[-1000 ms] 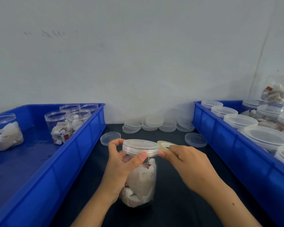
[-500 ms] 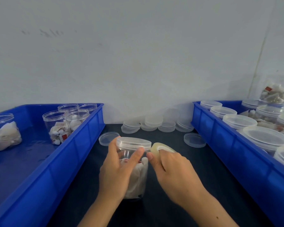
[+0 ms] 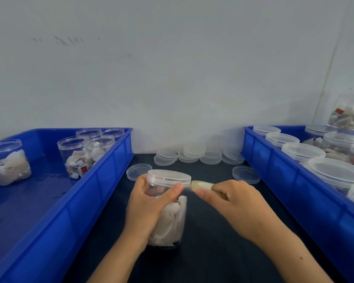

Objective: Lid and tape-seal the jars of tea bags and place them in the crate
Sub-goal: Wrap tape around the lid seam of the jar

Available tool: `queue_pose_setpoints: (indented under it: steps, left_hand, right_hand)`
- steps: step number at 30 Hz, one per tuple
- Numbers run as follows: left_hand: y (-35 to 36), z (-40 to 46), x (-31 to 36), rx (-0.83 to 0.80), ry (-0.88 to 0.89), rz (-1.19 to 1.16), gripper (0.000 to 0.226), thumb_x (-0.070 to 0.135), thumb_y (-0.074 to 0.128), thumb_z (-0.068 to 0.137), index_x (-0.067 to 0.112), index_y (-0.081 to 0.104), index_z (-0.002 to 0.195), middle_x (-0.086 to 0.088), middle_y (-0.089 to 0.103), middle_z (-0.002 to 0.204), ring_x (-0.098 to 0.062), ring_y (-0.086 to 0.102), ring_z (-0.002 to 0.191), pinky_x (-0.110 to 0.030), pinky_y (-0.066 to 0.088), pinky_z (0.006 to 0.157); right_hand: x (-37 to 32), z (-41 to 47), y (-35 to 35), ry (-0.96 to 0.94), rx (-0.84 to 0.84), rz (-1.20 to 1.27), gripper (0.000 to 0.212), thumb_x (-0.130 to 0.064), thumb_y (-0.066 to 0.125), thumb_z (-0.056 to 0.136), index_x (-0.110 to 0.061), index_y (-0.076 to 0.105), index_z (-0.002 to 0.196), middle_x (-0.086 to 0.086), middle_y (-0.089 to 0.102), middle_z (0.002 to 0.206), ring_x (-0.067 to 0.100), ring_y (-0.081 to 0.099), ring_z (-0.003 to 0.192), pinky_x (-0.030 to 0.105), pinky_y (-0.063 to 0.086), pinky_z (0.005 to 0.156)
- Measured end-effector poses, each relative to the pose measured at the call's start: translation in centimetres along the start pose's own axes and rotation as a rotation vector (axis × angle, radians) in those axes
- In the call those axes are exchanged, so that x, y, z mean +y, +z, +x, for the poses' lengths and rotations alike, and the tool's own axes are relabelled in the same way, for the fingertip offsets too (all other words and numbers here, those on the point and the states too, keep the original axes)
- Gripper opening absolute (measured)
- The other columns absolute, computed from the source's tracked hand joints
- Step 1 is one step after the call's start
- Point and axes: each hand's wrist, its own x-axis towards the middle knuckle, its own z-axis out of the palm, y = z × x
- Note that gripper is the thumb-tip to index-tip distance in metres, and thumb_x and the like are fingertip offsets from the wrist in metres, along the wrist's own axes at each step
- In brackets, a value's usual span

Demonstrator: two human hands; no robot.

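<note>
Jar [image 3: 168, 209] looking light and slick, left hand [image 3: 145, 207] gripping under the lid [image 3: 169, 177], right hand [image 3: 233, 201] pinching the tape roll [image 3: 200, 185] beside it.

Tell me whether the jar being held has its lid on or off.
On. A clear lid sits across the mouth of the jar that the left hand grips; whether it is fully closed, cannot tell.
</note>
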Motion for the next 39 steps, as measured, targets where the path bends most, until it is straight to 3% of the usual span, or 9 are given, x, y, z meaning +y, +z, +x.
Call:
queue_pose_setpoints:
  steps: [6,12,15,20,23,26,31,35,39]
  left_hand:
    - [-0.6,0.4,0.3,-0.139,0.024,-0.069,0.072,0.045,0.08,0.042,0.024,0.06,0.107,0.022,0.072,0.092,0.006,0.067,0.085,-0.005,0.048,0.063]
    - [-0.9,0.6,0.1,-0.197,0.036,-0.087,0.076,0.044,0.082,0.043,0.02,0.06,0.112,0.013,0.073,0.097,0.0,0.068,0.09,-0.009,0.05,0.067]
    - [-1.0,0.7,-0.2,-0.197,0.023,-0.118,0.088,0.041,0.092,0.04,0.021,0.053,0.116,0.007,0.073,0.103,-0.006,0.069,0.094,-0.015,0.053,0.071]
    - [-1.0,0.5,-0.5,-0.224,0.012,-0.117,0.088,0.047,0.089,0.045,0.031,0.037,0.113,0.013,0.072,0.102,-0.008,0.069,0.096,-0.021,0.053,0.076]
    - [-0.9,0.1,-0.2,-0.21,0.091,-0.073,0.067,0.053,0.074,0.058,0.024,0.043,0.11,0.013,0.07,0.104,-0.006,0.067,0.099,-0.015,0.052,0.077]
    - [-0.9,-0.3,-0.1,-0.177,0.159,0.033,0.055,0.063,0.063,0.068,0.027,0.055,0.109,0.017,0.066,0.108,0.0,0.062,0.105,-0.022,0.048,0.087]
    - [-0.3,-0.6,-0.1,-0.064,0.146,0.155,0.079,0.075,0.071,0.052,0.038,0.05,0.117,0.024,0.063,0.107,0.007,0.057,0.103,-0.014,0.043,0.082]
    - [-0.2,-0.1,-0.3,0.017,0.119,0.136,0.084,0.065,0.075,0.041,0.034,0.051,0.115,0.025,0.066,0.099,0.01,0.061,0.094,-0.008,0.047,0.07]
    - [-0.5,0.2,-0.6,0.016,0.104,0.081,0.083,0.061,0.077,0.042,0.03,0.054,0.116,0.018,0.067,0.106,0.006,0.063,0.097,-0.013,0.046,0.076]
  right_hand:
    - [0.6,0.6,0.5,0.066,-0.031,-0.066,0.061,-0.074,0.031,0.084,-0.018,0.033,0.061,-0.001,0.034,0.053,0.011,0.028,0.048,0.025,0.027,0.05]
    - [0.6,0.8,1.2,0.047,0.022,-0.126,0.077,-0.079,0.013,0.073,-0.011,0.049,0.069,-0.001,0.041,0.057,0.012,0.039,0.053,0.03,0.038,0.056]
    - [0.5,0.8,1.4,0.053,0.03,-0.135,0.071,-0.078,0.012,0.075,-0.014,0.044,0.066,-0.002,0.042,0.057,0.013,0.04,0.054,0.031,0.039,0.056]
    - [-0.2,0.5,1.8,0.057,0.024,-0.083,0.065,-0.076,0.014,0.078,-0.018,0.038,0.063,-0.002,0.041,0.056,0.012,0.038,0.053,0.029,0.036,0.054]
    - [-0.7,0.1,2.0,0.075,0.046,-0.062,0.062,-0.072,0.019,0.084,-0.017,0.034,0.06,-0.002,0.037,0.053,0.012,0.033,0.049,0.026,0.03,0.05]
    - [-1.3,-0.2,2.3,0.061,0.103,-0.173,0.062,-0.069,0.018,0.088,-0.017,0.034,0.058,-0.002,0.041,0.053,0.015,0.036,0.049,0.025,0.027,0.047]
    - [-2.0,-0.5,3.1,-0.026,0.117,-0.13,0.07,-0.072,-0.006,0.071,-0.02,0.039,0.062,-0.003,0.046,0.057,0.014,0.041,0.05,0.023,0.027,0.046]
    - [-1.6,-0.3,3.3,0.006,0.01,0.046,0.062,-0.066,0.02,0.088,-0.014,0.051,0.075,-0.003,0.051,0.064,0.014,0.046,0.057,0.026,0.035,0.053]
    - [-1.0,0.1,2.2,0.054,-0.155,0.311,0.076,-0.08,0.03,0.075,-0.009,0.058,0.075,-0.008,0.05,0.054,0.009,0.043,0.052,0.03,0.04,0.057]
